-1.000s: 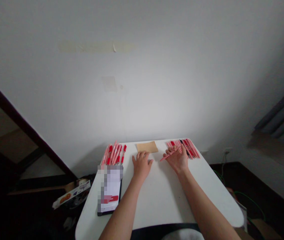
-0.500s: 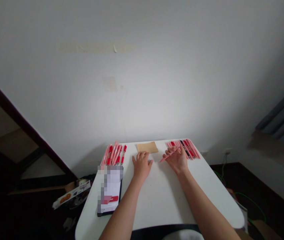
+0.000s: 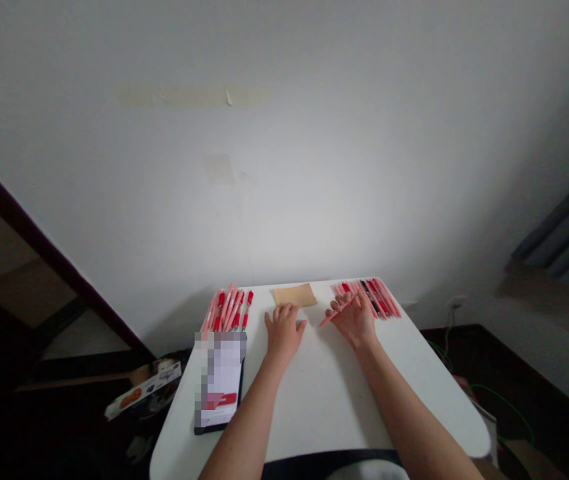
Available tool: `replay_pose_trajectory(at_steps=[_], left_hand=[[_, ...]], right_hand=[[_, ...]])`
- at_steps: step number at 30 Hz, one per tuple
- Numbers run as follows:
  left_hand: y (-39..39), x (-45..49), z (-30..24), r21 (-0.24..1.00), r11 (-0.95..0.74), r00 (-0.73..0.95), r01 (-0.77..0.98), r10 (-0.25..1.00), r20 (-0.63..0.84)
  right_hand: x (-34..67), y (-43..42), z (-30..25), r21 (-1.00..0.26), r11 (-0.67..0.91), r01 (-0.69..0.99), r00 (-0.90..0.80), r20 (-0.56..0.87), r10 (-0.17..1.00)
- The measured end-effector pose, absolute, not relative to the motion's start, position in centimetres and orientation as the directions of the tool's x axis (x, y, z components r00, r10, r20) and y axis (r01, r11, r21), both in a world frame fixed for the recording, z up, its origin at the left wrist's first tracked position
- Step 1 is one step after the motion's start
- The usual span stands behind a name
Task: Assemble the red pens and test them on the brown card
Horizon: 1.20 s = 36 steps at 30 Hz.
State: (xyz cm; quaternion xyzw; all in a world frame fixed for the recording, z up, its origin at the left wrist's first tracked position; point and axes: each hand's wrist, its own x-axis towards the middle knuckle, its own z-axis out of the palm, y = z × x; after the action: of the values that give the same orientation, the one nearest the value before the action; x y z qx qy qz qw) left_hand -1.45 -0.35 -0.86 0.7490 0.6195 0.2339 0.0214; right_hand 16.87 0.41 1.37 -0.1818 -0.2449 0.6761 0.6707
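Observation:
My right hand (image 3: 354, 322) is turned palm up and closed around a pink pen (image 3: 334, 313), which slants down toward the left. Flat on the white table (image 3: 319, 400) rests my left hand (image 3: 284, 331), its fingers spread and nothing in it. Just beyond those fingertips lies a tan piece of paper (image 3: 295, 295). Behind my right hand, a row of pink, red and black pens (image 3: 381, 298) lies side by side at the far right corner. Another group of pink and red pens (image 3: 227, 308), partly overlapping, is at the far left corner.
A tablet or phone (image 3: 224, 380) with a lit, partly blurred screen lies at the table's left side, close to my left forearm. The wall (image 3: 294, 167) rises behind the table's far edge. Down on the left is a printed box (image 3: 144, 390).

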Motion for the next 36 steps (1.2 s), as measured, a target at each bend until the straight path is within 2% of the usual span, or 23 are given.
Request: replay_pose_trajectory(at_steps=[8, 16, 20, 26, 31, 36], left_hand=[[-0.5, -1.4, -0.7, 0.324, -0.218, 0.118, 0.921, 0.946, 0.301], [-0.1, -1.7, 0.2, 0.386, -0.182, 0.045, 0.904, 0.940, 0.338], [-0.1, -2.0, 0.5, 0.364, -0.136, -0.005, 0.921, 0.933, 0.361], [-0.2, -2.2, 0.0, 0.332, -0.152, 0.031, 0.931, 0.938, 0.345], [-0.2, -2.1, 0.3, 0.363, -0.152, 0.032, 0.919, 0.948, 0.316], [-0.1, -2.1, 0.5, 0.382, -0.147, 0.027, 0.913, 0.953, 0.301]], right_hand=[[16.9, 0.7, 1.1, -0.622, 0.058, -0.781, -0.007, 0.102, 0.995], [16.9, 1.7, -0.2, -0.600, 0.054, -0.798, 0.028, 0.053, 0.998], [17.0, 1.9, -0.6, -0.621, 0.070, -0.781, 0.039, 0.063, 0.997], [16.9, 2.0, -0.9, -0.631, 0.122, -0.766, 0.111, 0.058, 0.992], [16.8, 1.8, -0.7, -0.684, 0.141, -0.715, 0.129, 0.070, 0.989], [16.5, 1.7, -0.5, -0.750, 0.253, -0.611, 0.247, 0.124, 0.961]])
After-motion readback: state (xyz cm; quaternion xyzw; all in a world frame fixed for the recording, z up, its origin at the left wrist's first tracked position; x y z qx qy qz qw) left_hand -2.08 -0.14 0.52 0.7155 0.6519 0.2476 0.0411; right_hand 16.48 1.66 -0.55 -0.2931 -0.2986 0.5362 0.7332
